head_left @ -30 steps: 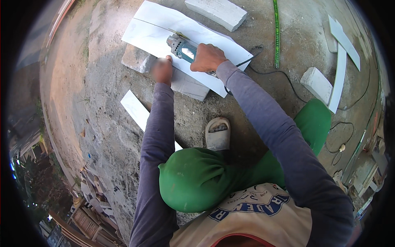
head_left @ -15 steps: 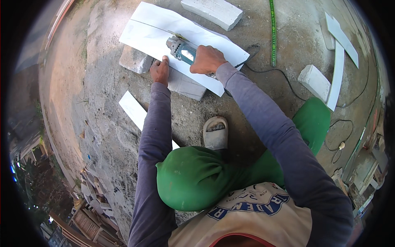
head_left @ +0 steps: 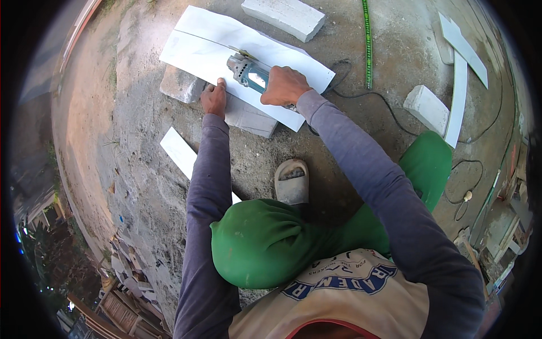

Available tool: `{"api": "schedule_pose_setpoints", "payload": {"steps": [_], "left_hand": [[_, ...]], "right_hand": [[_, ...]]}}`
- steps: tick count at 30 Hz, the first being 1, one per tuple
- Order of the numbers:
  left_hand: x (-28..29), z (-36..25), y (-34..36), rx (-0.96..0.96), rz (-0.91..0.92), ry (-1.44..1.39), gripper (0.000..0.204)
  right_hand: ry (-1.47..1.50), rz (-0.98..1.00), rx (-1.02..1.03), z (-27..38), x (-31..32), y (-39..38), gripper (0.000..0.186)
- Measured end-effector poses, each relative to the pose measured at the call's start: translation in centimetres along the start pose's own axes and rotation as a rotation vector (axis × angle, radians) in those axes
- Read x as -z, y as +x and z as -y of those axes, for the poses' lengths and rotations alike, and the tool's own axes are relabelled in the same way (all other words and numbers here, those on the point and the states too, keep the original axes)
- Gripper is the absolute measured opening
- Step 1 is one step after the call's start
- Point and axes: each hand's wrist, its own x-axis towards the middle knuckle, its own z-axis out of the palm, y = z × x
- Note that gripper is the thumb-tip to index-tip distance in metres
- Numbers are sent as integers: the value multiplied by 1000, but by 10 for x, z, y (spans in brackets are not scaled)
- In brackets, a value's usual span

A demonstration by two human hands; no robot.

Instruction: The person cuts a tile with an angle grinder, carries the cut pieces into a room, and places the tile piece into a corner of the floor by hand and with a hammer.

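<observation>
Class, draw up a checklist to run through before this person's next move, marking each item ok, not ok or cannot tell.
1. Right hand gripping the grinder: ok.
2. Left hand at the near edge of the white sheet, apart from the disc: ok.
3. Sheet supported by blocks: ok.
4. Gloves worn: not ok, both hands bare.
5. Closed shoe: not ok, open sandal.
6. Disc stopped: cannot tell.

And up at the top, a long pale block lies on the dusty ground, with a bright green measuring tape stretched out to its right! Over on the right, a short white strip overlaps a longer white strip, which runs beside a chunky block. Lower left, brown slatted woodwork sits near dark foliage!
</observation>
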Motion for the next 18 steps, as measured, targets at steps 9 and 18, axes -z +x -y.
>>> {"api": "schedule_pose_setpoints", "payload": {"steps": [9, 18], "left_hand": [[-3, 2, -2, -82, -84, -10, 44], [-4, 1, -2, -69, -81, 21, 43]], "right_hand": [[32, -41, 16, -7, -4, -9, 33], [-19, -7, -4, -12, -2, -12, 39]]}}
